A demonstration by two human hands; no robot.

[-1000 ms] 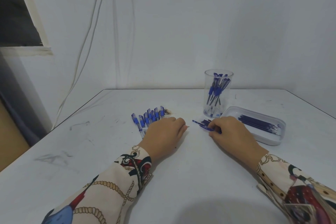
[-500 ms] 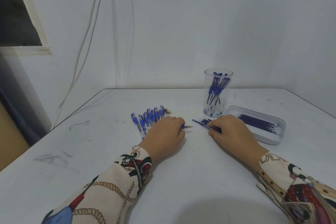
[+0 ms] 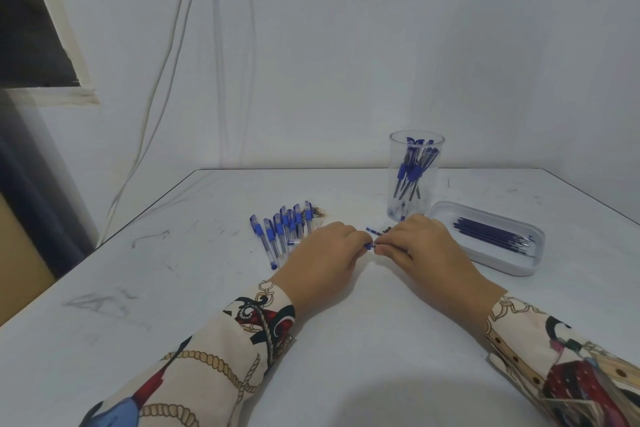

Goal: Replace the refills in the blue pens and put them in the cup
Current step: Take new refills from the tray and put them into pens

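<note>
Left hand (image 3: pixel 323 250) and right hand (image 3: pixel 420 246): both grips closed on one blue pen (image 3: pixel 370 246), mid-desk (image 3: pixel 346 340). Pen row (image 3: pixel 282 232) left; cup (image 3: pixel 414 177) and refill tray (image 3: pixel 491 258) right.

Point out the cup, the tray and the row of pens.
cup (image 3: pixel 415 163), head view, clear side wall.
tray (image 3: pixel 502 262), head view, near rim.
row of pens (image 3: pixel 280 230), head view, a middle pen's barrel.

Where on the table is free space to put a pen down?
Bare patches: the left side, left of the row of pens; the near middle between the sleeves. Crowded: around both hands, the cup and the tray.
</note>
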